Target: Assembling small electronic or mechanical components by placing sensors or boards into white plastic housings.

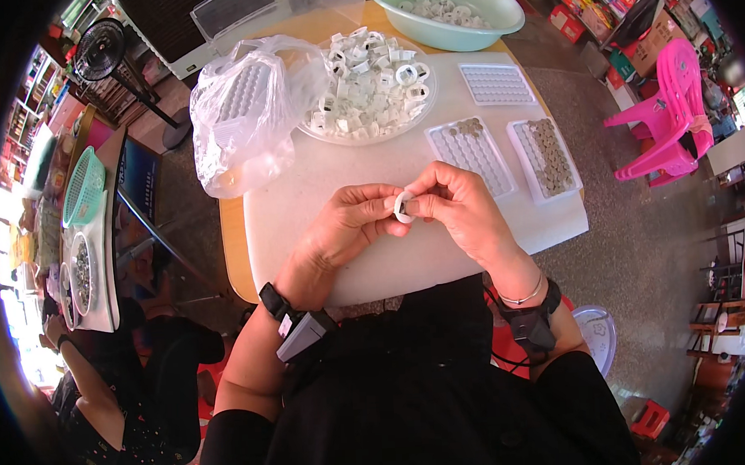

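Over the near middle of the white-topped table [306, 235], both my hands pinch one small white ring-shaped plastic piece [401, 207] with a dark spot at its centre. My left hand [357, 219] grips its left side between thumb and fingers. On the other side, my right hand [459, 205] presses thumb and forefinger against it. Beyond them a clear round tray [305, 127] is heaped with similar white plastic pieces [366, 83]. To the right lie a white pocketed tray [479, 157] with a few small grey discs and another tray [522, 161] largely covered with such discs [549, 154].
A clear plastic bag [235, 130] with pocketed trays inside sits at the left. A third pocketed tray [496, 84] and a pale green basin [455, 33] of white pieces stand farther back. At the left, another person [105, 402] sits beside a side table; pink plastic chairs [671, 111] stand right.
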The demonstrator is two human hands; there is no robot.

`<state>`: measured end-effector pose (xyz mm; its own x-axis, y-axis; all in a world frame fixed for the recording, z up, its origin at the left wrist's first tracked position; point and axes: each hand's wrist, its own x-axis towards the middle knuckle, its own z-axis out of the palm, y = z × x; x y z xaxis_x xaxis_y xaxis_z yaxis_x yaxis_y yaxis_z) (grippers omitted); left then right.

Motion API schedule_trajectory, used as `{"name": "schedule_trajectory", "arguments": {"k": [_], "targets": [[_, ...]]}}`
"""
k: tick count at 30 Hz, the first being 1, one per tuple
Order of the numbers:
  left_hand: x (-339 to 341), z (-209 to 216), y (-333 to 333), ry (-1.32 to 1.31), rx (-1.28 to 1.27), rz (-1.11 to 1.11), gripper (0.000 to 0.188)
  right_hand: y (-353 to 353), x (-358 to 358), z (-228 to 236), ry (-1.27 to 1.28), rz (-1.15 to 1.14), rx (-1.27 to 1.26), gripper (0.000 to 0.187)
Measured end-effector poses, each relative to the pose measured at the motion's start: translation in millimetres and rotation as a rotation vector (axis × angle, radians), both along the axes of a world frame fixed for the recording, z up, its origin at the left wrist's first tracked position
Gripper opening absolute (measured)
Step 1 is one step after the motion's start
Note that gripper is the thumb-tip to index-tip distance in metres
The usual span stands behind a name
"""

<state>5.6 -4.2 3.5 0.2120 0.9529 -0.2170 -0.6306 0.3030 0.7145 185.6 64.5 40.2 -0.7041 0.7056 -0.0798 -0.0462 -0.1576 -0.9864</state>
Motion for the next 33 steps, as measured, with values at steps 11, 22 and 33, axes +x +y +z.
{"name": "schedule_trajectory", "arguments": {"k": [11,22,33], "targets": [[-1.8,-2.0,0.5,-0.042,0.017,0.013,0.025,-5.5,-4.2,-4.9,0.024,-0.049,0.032,0.008],[-2.1,-1.8,-0.8,-0.071,0.056,0.033,0.023,-22.1,-9.3,-0.7,-0.045,-0.248,0.436,0.013],[-0.7,-6.5,1.4,-0.035,0.066,0.027,0.023,-27.7,-19.2,-13.7,-0.165,-0.378,0.868,0.009]]}}
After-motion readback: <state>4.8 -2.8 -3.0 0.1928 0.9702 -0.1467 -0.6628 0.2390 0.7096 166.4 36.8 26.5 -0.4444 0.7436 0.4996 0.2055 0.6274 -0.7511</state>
